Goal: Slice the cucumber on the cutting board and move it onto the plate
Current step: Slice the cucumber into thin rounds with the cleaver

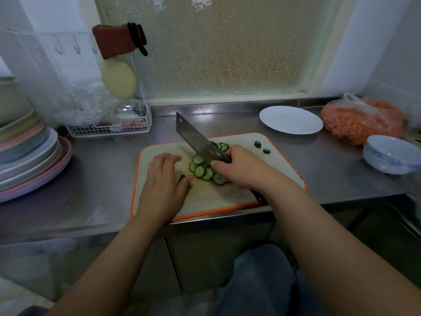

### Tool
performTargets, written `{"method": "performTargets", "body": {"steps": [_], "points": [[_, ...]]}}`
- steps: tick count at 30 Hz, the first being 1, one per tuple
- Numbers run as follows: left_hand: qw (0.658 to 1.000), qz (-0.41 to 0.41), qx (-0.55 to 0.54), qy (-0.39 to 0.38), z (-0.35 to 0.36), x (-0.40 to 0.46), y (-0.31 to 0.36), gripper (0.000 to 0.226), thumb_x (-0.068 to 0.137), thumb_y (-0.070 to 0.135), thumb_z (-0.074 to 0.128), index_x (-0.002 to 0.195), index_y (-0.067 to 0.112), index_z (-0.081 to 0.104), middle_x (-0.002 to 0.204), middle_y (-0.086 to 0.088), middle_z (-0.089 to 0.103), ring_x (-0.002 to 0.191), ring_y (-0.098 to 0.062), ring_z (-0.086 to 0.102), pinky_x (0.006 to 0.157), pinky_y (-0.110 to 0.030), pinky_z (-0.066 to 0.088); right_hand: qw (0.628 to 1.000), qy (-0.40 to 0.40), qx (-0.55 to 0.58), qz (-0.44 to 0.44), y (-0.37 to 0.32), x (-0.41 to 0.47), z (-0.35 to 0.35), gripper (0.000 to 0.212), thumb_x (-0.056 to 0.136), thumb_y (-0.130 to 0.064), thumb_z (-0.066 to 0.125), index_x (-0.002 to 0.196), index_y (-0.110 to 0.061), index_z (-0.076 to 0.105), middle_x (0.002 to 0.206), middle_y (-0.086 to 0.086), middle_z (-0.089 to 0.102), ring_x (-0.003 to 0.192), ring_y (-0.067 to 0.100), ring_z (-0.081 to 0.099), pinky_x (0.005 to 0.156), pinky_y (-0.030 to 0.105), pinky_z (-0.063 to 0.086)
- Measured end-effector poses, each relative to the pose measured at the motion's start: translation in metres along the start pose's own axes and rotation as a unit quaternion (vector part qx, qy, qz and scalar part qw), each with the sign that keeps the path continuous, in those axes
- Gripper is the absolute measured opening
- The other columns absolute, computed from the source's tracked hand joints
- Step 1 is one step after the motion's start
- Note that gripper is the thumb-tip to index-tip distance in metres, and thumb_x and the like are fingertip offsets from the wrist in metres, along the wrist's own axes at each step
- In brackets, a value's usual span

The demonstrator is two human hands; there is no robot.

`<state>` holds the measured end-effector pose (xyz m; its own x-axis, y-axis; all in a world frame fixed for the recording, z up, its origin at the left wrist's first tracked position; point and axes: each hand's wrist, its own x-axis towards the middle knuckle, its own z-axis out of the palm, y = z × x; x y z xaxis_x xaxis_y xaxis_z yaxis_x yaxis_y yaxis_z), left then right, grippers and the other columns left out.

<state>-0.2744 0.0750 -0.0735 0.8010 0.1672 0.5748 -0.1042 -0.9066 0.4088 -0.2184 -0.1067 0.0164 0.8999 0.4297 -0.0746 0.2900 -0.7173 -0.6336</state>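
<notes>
Head view: I see my right hand (239, 167) curled round the handle of a cleaver (198, 140), its blade tilted up and pointing far-left over the cutting board (282, 165). The board is white with an orange rim and lies near the counter's (102, 179) near edge. Under the blade a row of cucumber slices (202, 171) lies overlapped on the middle of the board, with a few more slices (224, 147) just beyond my right hand. Two small cucumber end pieces (262, 147) sit apart towards the board's far-right corner. My left hand (165, 183) rests palm down on the board, left of the slices, fingers held together and bent over a dark green cucumber stub (181, 178) that peeks out beside my thumb; I cannot tell how firmly I grip it. The white plate (291, 119) stands on the counter beyond the board, to the far right. Right of it lie a plastic bag of orange food (362, 120) and a pale blue bowl (391, 153). At far left stands a stack of pastel plates (29, 160), with a white wire rack (109, 128) behind.
</notes>
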Motion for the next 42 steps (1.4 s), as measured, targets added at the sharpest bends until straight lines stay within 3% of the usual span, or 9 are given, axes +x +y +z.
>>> {"method": "performTargets", "body": {"steps": [3, 7, 16, 21, 26, 29, 32, 39, 42], "points": [[0.986, 0.129, 0.103, 0.026, -0.006, 0.017, 0.016, 0.073, 0.081, 0.045, 0.06, 0.141, 0.011, 0.037, 0.145, -0.01, 0.037, 0.132, -0.029, 0.034, 0.11, -0.041, 0.026, 0.999, 0.013, -0.053, -0.002, 0.002, -0.003, -0.006, 0.033, 0.09, -0.029, 0.055, 0.113, -0.008, 0.043, 0.094, 0.006, 0.062, 0.086, 0.026, 0.061, 0.073, 0.038, 0.048], [0.949, 0.228, 0.183, -0.115, 0.007, 0.042, 0.032, 0.085, 0.075, 0.066, 0.045, 0.145, 0.019, 0.035, 0.15, -0.002, 0.038, 0.138, -0.026, 0.034, 0.114, -0.048, 0.017, 0.99, 0.047, -0.135, -0.006, 0.008, -0.004, 0.003, 0.042, 0.09, -0.027, 0.057, 0.12, -0.008, 0.033, 0.112, 0.011, 0.062, 0.098, 0.032, 0.062, 0.069, 0.035, 0.042], [0.937, 0.167, 0.168, -0.256, 0.019, 0.062, 0.03, 0.105, 0.062, 0.086, 0.019, 0.149, 0.025, 0.024, 0.154, 0.003, 0.03, 0.137, -0.019, 0.031, 0.112, -0.034, 0.018, 0.967, 0.09, -0.237, -0.033, 0.025, -0.014, 0.003, 0.051, 0.091, -0.032, 0.059, 0.127, -0.01, 0.03, 0.104, 0.011, 0.064, 0.085, 0.03, 0.062, 0.06, 0.033, 0.039], [0.93, 0.165, 0.167, -0.283, 0.017, 0.07, 0.03, 0.103, 0.063, 0.084, 0.012, 0.149, 0.027, 0.023, 0.154, 0.004, 0.029, 0.139, -0.017, 0.028, 0.114, -0.034, 0.017, 0.961, 0.094, -0.257, -0.038, 0.034, -0.025, -0.012, 0.052, 0.093, -0.031, 0.056, 0.131, -0.011, 0.028, 0.102, 0.01, 0.064, 0.071, 0.026, 0.05, 0.06, 0.032, 0.038], [0.925, 0.108, 0.217, -0.294, 0.017, 0.076, 0.027, 0.12, 0.058, 0.092, 0.005, 0.151, 0.016, 0.011, 0.159, -0.003, 0.013, 0.145, -0.02, 0.016, 0.118, -0.039, 0.011, 0.962, 0.093, -0.254, -0.032, 0.038, -0.029, -0.016, 0.053, 0.091, -0.029, 0.058, 0.131, -0.01, 0.029, 0.103, 0.01, 0.065, 0.075, 0.028, 0.055, 0.06, 0.032, 0.039], [0.941, 0.194, 0.161, -0.224, 0.017, 0.07, 0.043, 0.117, 0.063, 0.092, 0.02, 0.152, 0.017, 0.007, 0.16, -0.001, 0.007, 0.146, -0.019, 0.01, 0.118, -0.038, 0.005, 0.96, 0.105, -0.257, -0.03, 0.038, -0.027, -0.017, 0.055, 0.092, -0.026, 0.056, 0.135, -0.008, 0.026, 0.103, 0.011, 0.065, 0.076, 0.029, 0.057, 0.058, 0.032, 0.036], [0.916, 0.305, 0.144, -0.218, 0.027, 0.066, 0.064, 0.106, 0.067, 0.088, 0.028, 0.15, 0.023, 0.02, 0.158, 0.004, 0.017, 0.145, -0.016, 0.014, 0.117, -0.04, 0.004, 0.961, 0.098, -0.258, -0.038, 0.034, -0.025, -0.014, 0.064, 0.091, -0.025, 0.058, 0.139, -0.008, 0.021, 0.107, 0.011, 0.065, 0.086, 0.03, 0.063, 0.061, 0.033, 0.038], [0.924, 0.174, 0.168, -0.295, 0.031, 0.071, 0.048, 0.115, 0.059, 0.091, 0.021, 0.152, 0.023, 0.011, 0.159, 0.004, 0.013, 0.145, -0.011, 0.014, 0.119, -0.034, 0.005, 0.963, 0.11, -0.244, -0.032, 0.045, -0.028, -0.021, 0.053, 0.09, -0.028, 0.059, 0.129, -0.011, 0.028, 0.104, 0.01, 0.065, 0.087, 0.031, 0.063, 0.062, 0.033, 0.04], [0.927, 0.108, 0.161, -0.32, 0.027, 0.074, 0.039, 0.104, 0.072, 0.083, 0.037, 0.152, 0.022, 0.01, 0.159, 0.003, 0.01, 0.145, -0.015, 0.015, 0.119, -0.035, 0.011, 0.962, 0.124, -0.243, -0.02, 0.051, -0.032, -0.032, 0.049, 0.089, -0.027, 0.059, 0.124, -0.011, 0.03, 0.105, 0.009, 0.065, 0.091, 0.033, 0.063, 0.065, 0.035, 0.042]]}}
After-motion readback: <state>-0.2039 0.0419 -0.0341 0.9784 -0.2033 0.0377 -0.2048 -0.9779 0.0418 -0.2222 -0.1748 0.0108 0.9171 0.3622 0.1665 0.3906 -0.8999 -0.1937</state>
